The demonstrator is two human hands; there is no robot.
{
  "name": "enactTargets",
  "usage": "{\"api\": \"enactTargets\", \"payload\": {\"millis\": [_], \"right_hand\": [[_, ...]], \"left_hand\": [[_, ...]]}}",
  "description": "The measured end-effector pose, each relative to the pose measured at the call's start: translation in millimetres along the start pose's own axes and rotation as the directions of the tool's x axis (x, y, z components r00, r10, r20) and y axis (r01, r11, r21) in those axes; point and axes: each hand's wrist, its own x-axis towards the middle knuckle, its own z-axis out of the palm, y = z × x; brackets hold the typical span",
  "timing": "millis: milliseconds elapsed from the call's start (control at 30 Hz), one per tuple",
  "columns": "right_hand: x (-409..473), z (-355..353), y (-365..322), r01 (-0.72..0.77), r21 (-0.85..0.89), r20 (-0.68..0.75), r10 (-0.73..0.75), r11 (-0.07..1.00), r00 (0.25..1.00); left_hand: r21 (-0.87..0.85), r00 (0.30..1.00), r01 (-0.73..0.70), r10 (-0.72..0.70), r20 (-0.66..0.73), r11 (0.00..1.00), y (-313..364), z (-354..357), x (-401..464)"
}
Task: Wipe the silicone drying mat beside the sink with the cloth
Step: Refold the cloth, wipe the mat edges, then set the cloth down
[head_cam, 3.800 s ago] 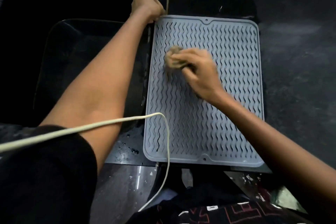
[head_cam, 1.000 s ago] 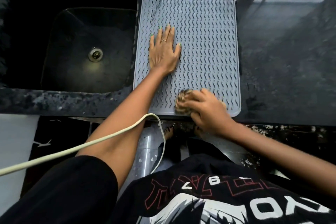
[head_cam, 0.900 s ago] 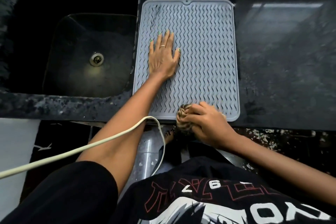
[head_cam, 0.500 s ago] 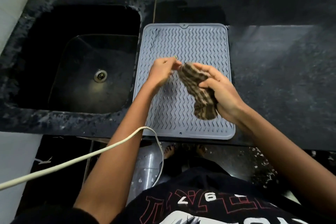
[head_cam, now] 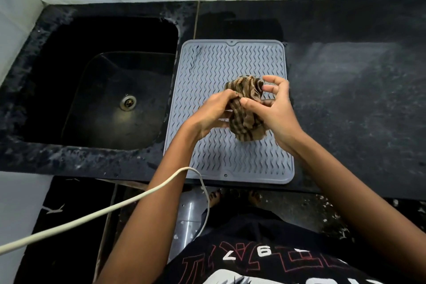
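Both hands grip the bunched brown-and-black striped cloth [head_cam: 247,110]: my left hand [head_cam: 213,110] pinches its left side, my right hand [head_cam: 275,108] curls round the right side, upper fingers splayed. I see the cloth held above the middle of the grey rectangular wave-ribbed silicone drying mat [head_cam: 230,64]. The mat lies flat on the black stone counter [head_cam: 357,99], the black sink basin [head_cam: 110,99] at its 9 o'clock. A cream cable [head_cam: 92,215] loops at 7 o'clock.
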Motion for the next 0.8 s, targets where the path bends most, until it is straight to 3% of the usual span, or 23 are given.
{"api": "enactTargets", "payload": {"millis": [167,333,467,633,733,800], "right_hand": [[9.9,-6.4,-1.1,-0.078,0.037,-0.022,0.079,0.996,0.997],[11.0,-6.5,-3.2,-0.072,0.039,0.002,0.072,0.997,0.997],[11.5,-6.1,-11.5,-0.045,0.027,0.003,0.045,0.999,0.999],[11.6,-1.5,-30.5,0.163,-0.170,-0.121,-0.184,0.972,0.975],[10.2,-0.4,-45.5,0.363,-0.213,-0.177,-0.401,0.907,0.899],[11.0,-2.1,-48.4,0.446,-0.286,-0.134,-0.496,0.848,0.858]], "left_hand": [[-0.009,0.999,-0.006,0.007,0.034,1.000,3.6,-1.0,-2.8],[0.020,0.998,-0.017,0.015,0.057,1.000,4.4,-0.5,-5.2],[0.014,0.998,-0.062,0.062,0.001,0.998,10.3,-3.6,-6.7],[0.115,0.984,-0.168,0.173,-0.042,0.979,18.1,-10.4,-11.5],[0.118,0.956,-0.265,0.277,-0.099,0.957,23.9,-17.2,-13.8],[0.131,0.956,-0.256,0.271,-0.113,0.958,23.3,-26.8,-14.5]]}}
